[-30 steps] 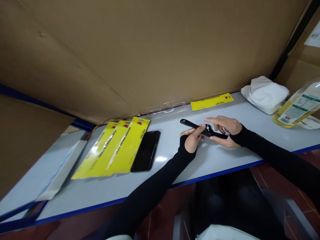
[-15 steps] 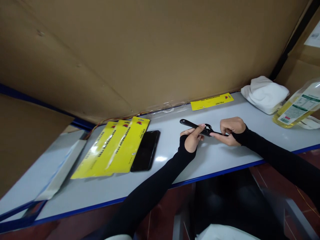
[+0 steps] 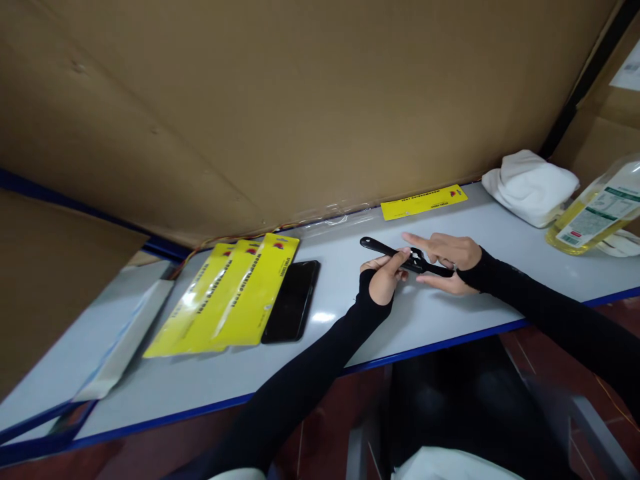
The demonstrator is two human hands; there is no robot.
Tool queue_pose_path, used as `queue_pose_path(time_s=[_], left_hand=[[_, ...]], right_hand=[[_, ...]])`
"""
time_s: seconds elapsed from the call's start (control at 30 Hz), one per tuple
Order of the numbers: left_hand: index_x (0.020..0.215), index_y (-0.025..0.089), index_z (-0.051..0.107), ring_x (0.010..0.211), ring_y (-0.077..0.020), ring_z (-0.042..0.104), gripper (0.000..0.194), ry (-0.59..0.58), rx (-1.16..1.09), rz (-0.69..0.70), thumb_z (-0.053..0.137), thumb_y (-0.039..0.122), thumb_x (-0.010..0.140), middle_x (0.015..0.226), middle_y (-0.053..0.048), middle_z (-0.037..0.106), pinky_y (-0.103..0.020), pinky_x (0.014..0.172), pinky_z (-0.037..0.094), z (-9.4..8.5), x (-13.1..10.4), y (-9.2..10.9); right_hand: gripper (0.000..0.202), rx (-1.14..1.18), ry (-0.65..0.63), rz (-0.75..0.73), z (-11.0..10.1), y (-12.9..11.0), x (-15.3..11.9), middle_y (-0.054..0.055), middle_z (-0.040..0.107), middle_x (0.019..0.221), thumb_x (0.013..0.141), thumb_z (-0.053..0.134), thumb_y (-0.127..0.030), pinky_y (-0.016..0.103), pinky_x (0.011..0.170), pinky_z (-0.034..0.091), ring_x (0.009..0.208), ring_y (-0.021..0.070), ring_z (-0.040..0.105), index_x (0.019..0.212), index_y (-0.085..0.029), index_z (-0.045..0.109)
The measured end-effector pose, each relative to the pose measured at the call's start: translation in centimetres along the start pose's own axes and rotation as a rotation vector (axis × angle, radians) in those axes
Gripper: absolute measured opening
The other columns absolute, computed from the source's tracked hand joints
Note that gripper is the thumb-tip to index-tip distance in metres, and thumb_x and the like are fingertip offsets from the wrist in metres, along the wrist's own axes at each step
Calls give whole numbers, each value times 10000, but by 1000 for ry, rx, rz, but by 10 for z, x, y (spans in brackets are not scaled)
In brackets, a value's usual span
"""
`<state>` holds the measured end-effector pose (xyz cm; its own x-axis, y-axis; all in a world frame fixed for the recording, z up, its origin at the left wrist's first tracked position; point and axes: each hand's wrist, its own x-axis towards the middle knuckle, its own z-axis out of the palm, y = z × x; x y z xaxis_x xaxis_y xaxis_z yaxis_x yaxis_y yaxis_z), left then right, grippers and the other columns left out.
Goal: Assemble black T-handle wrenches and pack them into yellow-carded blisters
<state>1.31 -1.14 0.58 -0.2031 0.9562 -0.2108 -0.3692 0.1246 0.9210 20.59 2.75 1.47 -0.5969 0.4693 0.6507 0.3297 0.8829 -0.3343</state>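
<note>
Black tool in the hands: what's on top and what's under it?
The thumb of the left hand lies on top of the black tool. Pale tabletop shows around it; the tool's underside and what lies directly behind it are covered.

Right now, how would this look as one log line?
left hand: gripping black tool | right hand: at one end of tool, grip unclear, index finger extended | table: overlapping yellow cards, black phone
</note>
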Motion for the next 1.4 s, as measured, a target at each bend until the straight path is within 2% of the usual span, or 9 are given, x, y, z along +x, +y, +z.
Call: queue_pose_path(time_s=[0.13,0.33,0.5,0.67,0.83,1.0,1.17,1.33,1.4], left_hand=[[666,104,794,471,-86,466,378,3,26,-26,982,408,545,572,-34,647,-280,501,362,0,-1,-2],[636,113,756,510,-94,477,374,15,-1,-24,987,394,545,611,-40,652,-287,514,368,2,-2,3],[609,116,739,493,-95,469,396,18,13,-43,999,402,524,581,-38,633,-289,510,366,2,-2,3],[573,123,720,489,-100,482,418,-10,-7,-28,996,435,537,575,-43,632,-288,502,363,-1,0,0],[604,123,746,515,-103,498,393,4,19,-28,994,423,553,611,-58,667,-283,513,370,-2,1,-2],[552,135,710,496,-95,479,415,-6,7,-25,992,440,553,584,-44,644,-284,512,368,-1,0,-1],[590,127,740,491,-89,468,401,15,30,-24,1000,429,544,581,-40,647,-281,510,367,-1,0,-1],[555,134,715,508,-97,490,428,3,4,-6,998,454,543,604,-56,662,-285,505,364,1,-1,1],[551,132,710,497,-96,487,435,1,17,-7,992,464,555,599,-57,659,-288,501,362,1,-2,2]], right_hand=[[368,-80,34,-1,-4,6,-1,-55,435,678,941,754,-434,267,539,305,555,90,304,725,-200,570],[470,19,0,23,-3,2,1,-30,595,846,948,748,-500,249,564,378,552,87,343,1298,-204,646],[379,9,84,-32,0,0,0,-67,421,636,917,793,-424,263,530,304,539,93,313,713,-213,555],[247,12,30,-18,0,0,0,-55,527,738,980,707,-433,243,550,360,547,97,347,1094,-217,672],[446,-66,110,7,0,3,-1,-68,417,618,932,778,-430,277,520,281,528,93,292,666,-219,489],[311,1,41,12,0,0,0,-57,543,730,959,741,-454,257,547,349,542,91,352,1124,-197,679],[422,-36,104,-9,1,2,-1,-81,412,609,909,799,-422,266,518,273,518,80,298,682,-214,510],[327,58,52,56,1,-1,0,-61,537,734,939,762,-430,252,522,343,518,84,334,1157,-204,669],[221,59,24,18,0,-2,-1,-56,527,702,949,750,-415,259,531,345,528,92,361,991,-209,683]])
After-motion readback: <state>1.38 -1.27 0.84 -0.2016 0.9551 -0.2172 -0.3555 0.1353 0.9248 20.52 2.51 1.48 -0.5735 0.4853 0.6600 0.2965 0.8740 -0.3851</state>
